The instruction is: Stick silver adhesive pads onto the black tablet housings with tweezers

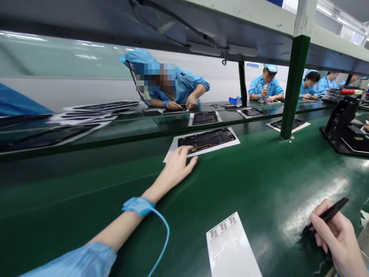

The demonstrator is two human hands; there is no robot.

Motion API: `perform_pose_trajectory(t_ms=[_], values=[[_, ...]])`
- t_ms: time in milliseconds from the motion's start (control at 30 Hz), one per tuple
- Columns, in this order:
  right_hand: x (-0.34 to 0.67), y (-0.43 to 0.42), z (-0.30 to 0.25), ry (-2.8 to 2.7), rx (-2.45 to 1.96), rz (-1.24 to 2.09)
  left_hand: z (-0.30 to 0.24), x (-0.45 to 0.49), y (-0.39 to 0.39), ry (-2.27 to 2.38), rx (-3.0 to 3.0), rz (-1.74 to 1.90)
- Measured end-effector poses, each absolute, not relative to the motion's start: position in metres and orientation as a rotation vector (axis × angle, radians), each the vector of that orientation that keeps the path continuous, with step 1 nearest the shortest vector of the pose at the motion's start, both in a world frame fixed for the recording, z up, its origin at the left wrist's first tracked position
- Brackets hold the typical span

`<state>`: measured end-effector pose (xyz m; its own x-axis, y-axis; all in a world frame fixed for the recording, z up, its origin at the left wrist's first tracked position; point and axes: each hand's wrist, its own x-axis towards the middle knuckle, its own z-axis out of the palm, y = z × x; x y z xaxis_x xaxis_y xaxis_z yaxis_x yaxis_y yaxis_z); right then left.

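Your left hand [178,167]: fingers loosely spread, lying on the near corner of the white sheet [170,153], fingertips touching the opened tablet [206,139] at 12 o'clock on the green belt [259,181]. Blue wrist strap [138,206], with its cord [165,231] running toward 6.

Your right hand [337,236], at 4 o'clock: closed around a black tool [324,217], tip down near the belt.

Opened tablet: dark, flat, innards exposed, orange flex strip beside your fingertips.

Risk, as judged: a fingertip dragged across the flex could snag it; tugging the sheet alone could skew the tablet.

Label sheet [230,250] at 6 o'clock, unheld. Black fixture [343,127] at 2. A co-worker [175,86] bends over the far side at 11.
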<state>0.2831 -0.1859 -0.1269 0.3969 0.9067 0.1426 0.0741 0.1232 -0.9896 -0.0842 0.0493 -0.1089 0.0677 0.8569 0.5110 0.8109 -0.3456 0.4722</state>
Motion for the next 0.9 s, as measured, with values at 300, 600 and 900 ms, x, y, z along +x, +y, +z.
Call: perform_pose_trajectory(t_ms=[300,600,900], values=[[0.299,-0.176,-0.119,-1.139,-1.386,1.164,-0.132,-0.042,-0.078,1.027,2.638,0.661],[0.288,-0.047,-0.105,-1.660,-1.364,1.253,-0.113,-0.017,-0.097,1.008,2.614,0.528],[0.245,0.053,-0.102,-1.695,-1.364,0.877,-0.116,-0.018,-0.097,1.002,2.748,0.596]])
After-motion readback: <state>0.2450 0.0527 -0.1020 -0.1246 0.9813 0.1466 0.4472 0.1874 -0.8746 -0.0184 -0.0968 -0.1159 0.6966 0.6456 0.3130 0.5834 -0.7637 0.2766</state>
